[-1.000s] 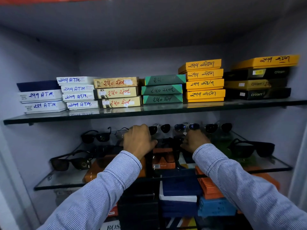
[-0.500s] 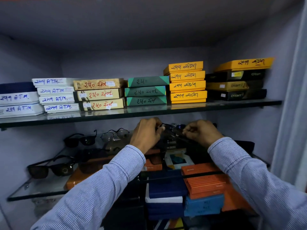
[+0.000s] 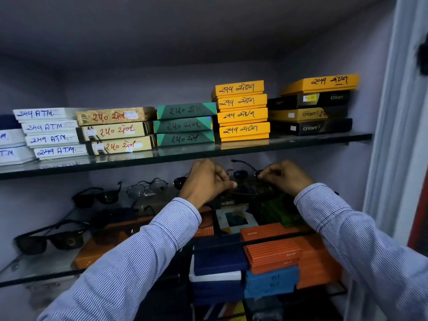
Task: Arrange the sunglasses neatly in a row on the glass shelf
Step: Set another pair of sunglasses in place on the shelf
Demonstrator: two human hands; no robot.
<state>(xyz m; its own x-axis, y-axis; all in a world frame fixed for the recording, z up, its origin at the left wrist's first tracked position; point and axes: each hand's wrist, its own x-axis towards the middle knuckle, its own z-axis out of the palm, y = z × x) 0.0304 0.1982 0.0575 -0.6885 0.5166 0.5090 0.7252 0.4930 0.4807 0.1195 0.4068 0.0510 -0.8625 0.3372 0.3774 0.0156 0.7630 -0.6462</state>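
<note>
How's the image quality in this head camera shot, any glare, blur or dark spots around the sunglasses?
Head view: dim, bluish light; the held sunglasses sit in shadow under the upper glass shelf, so their frame is hard to see; that shelf mirrors the boxes; wide-angle bending curves the shelf edges; both hands look slightly soft.

hands: 2, left [image 3: 206,179], right [image 3: 286,178] | glass shelves: 2, upper [image 3: 185,156], lower [image 3: 41,272] | white boxes [image 3: 49,132]: 4 in full view | tan boxes [image 3: 115,129]: 3 | green boxes [image 3: 185,123]: 3 | yellow boxes [image 3: 242,110]: 4 | mixed black-yellow stack [image 3: 312,107]: 4 | sunglasses on lower shelf [image 3: 49,238]: at least 4 visible, others hidden behind hands
</note>
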